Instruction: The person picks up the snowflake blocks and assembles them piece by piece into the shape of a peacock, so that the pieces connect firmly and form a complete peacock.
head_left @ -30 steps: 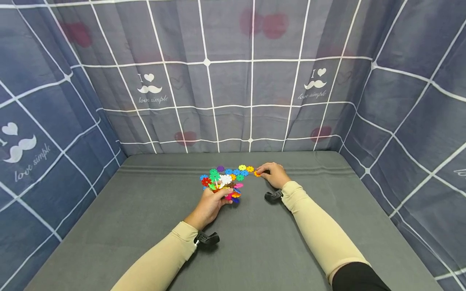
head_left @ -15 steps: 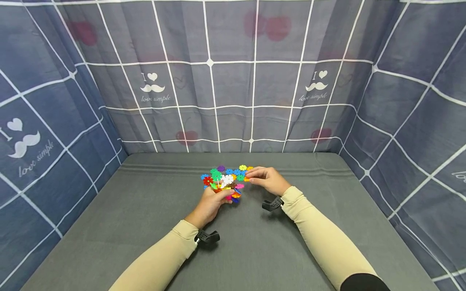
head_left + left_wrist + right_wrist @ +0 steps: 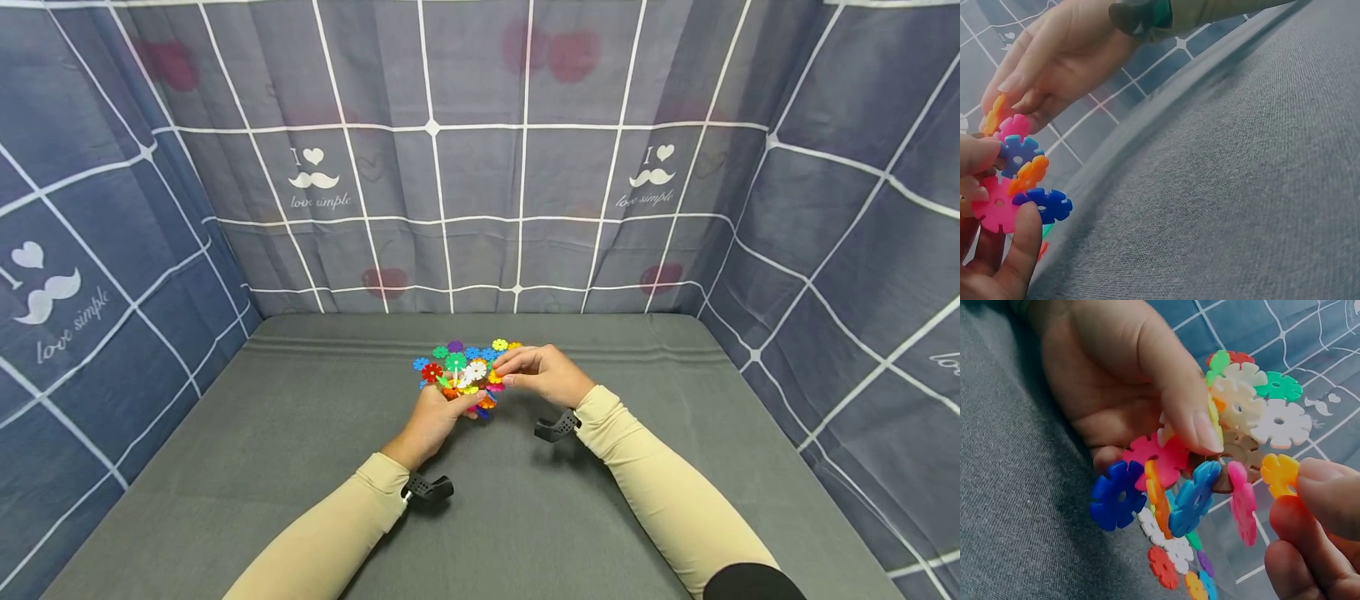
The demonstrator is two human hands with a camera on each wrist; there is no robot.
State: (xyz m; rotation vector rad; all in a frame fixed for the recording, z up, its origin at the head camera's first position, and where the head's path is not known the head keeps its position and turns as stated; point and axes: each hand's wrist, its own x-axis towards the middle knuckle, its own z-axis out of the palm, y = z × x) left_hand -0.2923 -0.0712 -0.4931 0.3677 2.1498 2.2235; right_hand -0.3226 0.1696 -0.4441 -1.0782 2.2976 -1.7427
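Pinching a yellow-orange disc (image 3: 1280, 475) by one side in my right hand (image 3: 549, 375), likely to free its notches, I grip the joined discs (image 3: 1194, 500) beside it in my left hand (image 3: 437, 421); other discs (image 3: 471, 353) lie just behind, grey table (image 3: 300, 483) gives room sideways and toward me, curtain (image 3: 480, 250) hangs beyond its far edge

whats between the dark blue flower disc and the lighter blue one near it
An orange flower disc sits between the dark blue flower disc and the lighter blue flower disc, seen in the right wrist view.
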